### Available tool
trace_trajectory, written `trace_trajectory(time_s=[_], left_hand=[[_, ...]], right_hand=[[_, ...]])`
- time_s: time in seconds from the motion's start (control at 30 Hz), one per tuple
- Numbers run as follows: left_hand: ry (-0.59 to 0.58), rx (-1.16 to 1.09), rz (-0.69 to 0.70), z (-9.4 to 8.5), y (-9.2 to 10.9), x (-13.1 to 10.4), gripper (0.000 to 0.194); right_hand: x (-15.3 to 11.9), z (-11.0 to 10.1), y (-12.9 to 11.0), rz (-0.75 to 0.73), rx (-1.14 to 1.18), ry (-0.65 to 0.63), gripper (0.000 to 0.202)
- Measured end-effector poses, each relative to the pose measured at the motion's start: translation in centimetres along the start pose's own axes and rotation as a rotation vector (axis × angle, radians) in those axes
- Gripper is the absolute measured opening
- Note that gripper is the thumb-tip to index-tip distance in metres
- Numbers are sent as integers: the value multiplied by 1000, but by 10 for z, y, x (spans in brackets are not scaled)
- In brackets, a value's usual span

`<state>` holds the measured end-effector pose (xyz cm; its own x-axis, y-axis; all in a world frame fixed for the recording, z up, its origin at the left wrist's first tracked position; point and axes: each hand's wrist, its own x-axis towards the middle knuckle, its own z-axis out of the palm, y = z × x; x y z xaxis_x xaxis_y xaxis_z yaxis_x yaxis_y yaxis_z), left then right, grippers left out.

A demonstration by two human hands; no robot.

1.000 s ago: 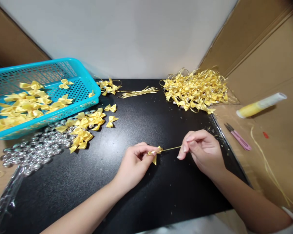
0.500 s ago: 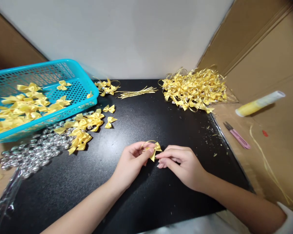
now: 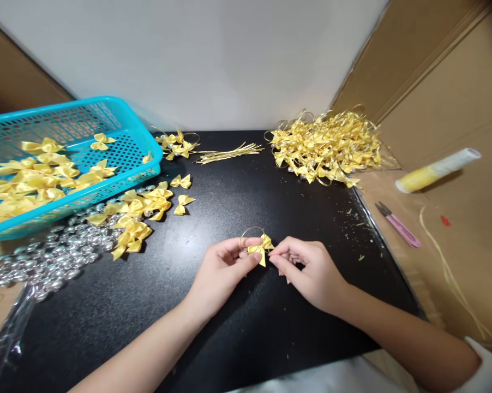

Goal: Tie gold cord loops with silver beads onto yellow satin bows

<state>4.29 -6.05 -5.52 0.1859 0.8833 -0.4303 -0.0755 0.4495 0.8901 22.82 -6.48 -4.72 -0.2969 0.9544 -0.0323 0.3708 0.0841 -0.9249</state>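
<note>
Between the thumb and fingers of my left hand [image 3: 225,267] is a yellow ribbon bow [image 3: 262,251]. A thin gold cord loop [image 3: 252,229] arches above it, over the left fingertips. My right hand [image 3: 307,267] is closed in a pinch at the bow's right side, on what looks like the thin end of the gold cord; its fingertips hide most of that end. Both hands are just above the black tabletop [image 3: 238,333], near its front. Up and to the left, two loose bows lie apart from a small pile of bows [image 3: 133,232].
A turquoise basket [image 3: 142,173] with bows stands at left, silver beads [image 3: 53,259] beside it. Gold cords [image 3: 229,154] lie at the back between a few corded bows [image 3: 176,144] and a large heap [image 3: 323,144]. Pink thread snips [image 3: 399,225] and a yellow-white tube [image 3: 438,170] lie right.
The bow has turned in my left fingers, and its cord loop stands out rounder above. My right fingertips have moved slightly right and closed into a tighter pinch. The view has shifted slightly.
</note>
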Motion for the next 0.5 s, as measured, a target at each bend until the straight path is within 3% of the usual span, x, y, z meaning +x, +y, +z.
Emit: trace_trajectory(time_s=[0.5], left_hand=[[16, 28, 28, 5, 9, -3, 20]], right_hand=[[1, 1, -1, -85, -147, 42, 16]])
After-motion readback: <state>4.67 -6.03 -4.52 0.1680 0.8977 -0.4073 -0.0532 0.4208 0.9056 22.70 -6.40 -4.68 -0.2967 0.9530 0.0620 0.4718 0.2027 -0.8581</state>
